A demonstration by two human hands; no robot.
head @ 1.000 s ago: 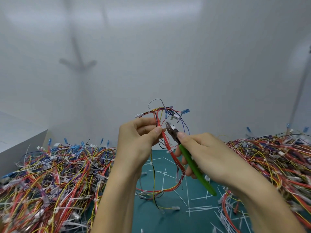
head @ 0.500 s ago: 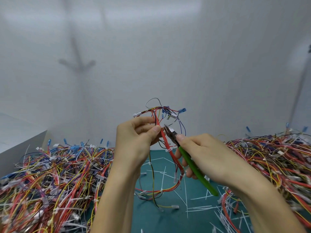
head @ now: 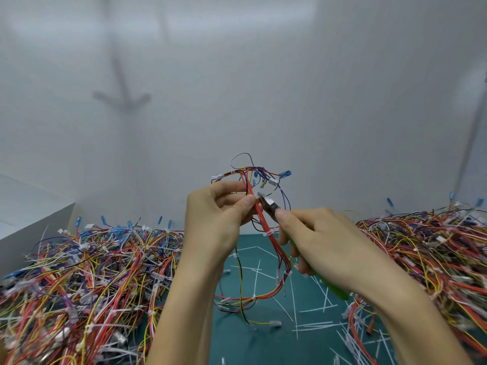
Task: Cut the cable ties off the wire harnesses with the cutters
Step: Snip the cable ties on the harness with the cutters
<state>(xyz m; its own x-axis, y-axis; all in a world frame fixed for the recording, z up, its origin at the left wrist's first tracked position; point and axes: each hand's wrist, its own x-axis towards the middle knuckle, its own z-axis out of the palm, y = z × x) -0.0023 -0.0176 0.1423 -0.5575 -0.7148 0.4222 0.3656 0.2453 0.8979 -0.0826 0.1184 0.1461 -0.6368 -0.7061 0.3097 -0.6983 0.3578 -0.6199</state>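
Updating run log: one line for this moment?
left hand: pinches harness | right hand: grips cutters | cutters: tip at harness | mat: cut ties

Above a green counter point(head: 237, 343) flanked by heaps of loose wiring point(head: 79, 272), a person's left grip point(head: 216, 222) pinches a red-wired harness point(head: 274, 243) upright while the right grip point(head: 324, 241) holds green-handled cutters point(head: 268, 205) just beside it.

Both forearms raised, hands close together. Left hand point(head: 216, 219) pinches the wire harness point(head: 266, 233) between thumb and fingers; right hand point(head: 324, 241) grips the cutters point(head: 269, 204).
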